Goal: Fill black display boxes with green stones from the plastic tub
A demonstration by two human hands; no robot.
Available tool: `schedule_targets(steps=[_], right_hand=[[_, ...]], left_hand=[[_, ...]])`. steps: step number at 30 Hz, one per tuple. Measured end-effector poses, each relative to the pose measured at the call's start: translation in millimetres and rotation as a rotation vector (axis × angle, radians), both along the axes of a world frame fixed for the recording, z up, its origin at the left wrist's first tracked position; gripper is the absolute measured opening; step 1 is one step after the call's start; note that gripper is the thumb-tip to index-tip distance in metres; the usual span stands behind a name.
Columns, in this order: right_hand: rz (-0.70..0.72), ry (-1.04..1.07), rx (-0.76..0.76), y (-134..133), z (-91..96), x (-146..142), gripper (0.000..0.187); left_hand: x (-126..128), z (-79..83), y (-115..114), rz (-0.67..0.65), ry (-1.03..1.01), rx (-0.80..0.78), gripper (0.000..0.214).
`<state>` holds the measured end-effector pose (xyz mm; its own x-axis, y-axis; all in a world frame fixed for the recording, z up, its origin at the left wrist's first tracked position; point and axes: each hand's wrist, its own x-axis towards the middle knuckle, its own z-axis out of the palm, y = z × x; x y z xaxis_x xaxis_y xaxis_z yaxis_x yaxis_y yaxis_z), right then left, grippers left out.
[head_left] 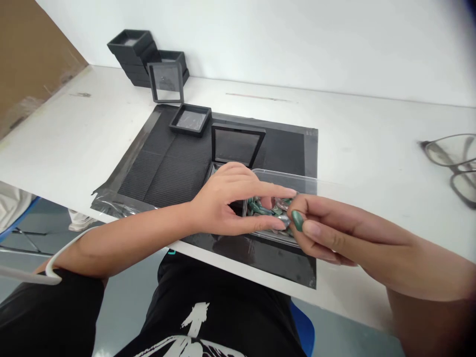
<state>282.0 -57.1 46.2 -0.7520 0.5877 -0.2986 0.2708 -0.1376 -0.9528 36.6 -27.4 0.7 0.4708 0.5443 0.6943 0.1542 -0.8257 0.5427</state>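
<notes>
A clear plastic tub [305,182] holding several green stones [265,207] sits on a black mat [174,163] near the table's front edge. My right hand [327,230] pinches one small green stone [297,219] between thumb and forefinger at the tub's right front corner. My left hand [230,201] reaches over the tub with its index finger stretched out and thumb below, fingertips close to the right hand's stone; whether it grips anything is hidden. An open black display box [238,145] stands just behind the left hand.
Another open black box [190,120] with its lid [165,82] upright lies at the mat's far left. A stack of black boxes [143,52] stands at the back by the wall. Glasses [451,158] lie at the right on the white table [372,139].
</notes>
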Motion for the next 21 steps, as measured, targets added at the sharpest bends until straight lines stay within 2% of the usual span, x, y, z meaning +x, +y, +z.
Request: schedule_targets(steps=[4, 10, 15, 21], right_hand=[[-0.023, -0.005, 0.006, 0.3, -3.7, -1.4, 0.021], [0.028, -0.059, 0.019, -0.2, 1.0, -8.1, 0.02], [0.067, -0.095, 0.026, -0.6, 4.8, -10.4, 0.021], [0.056, -0.016, -0.023, 0.5, 3.7, -12.6, 0.021]], left_hand=[[2.3, -2.2, 2.6, -0.005, 0.026, 0.175, 0.03], [0.0, -5.0, 5.2, -0.021, 0.013, 0.278, 0.014], [-1.6, -0.9, 6.6, -0.213, -0.026, 0.204, 0.006], [0.2, 4.2, 1.1, -0.312, -0.061, 0.07, 0.014]])
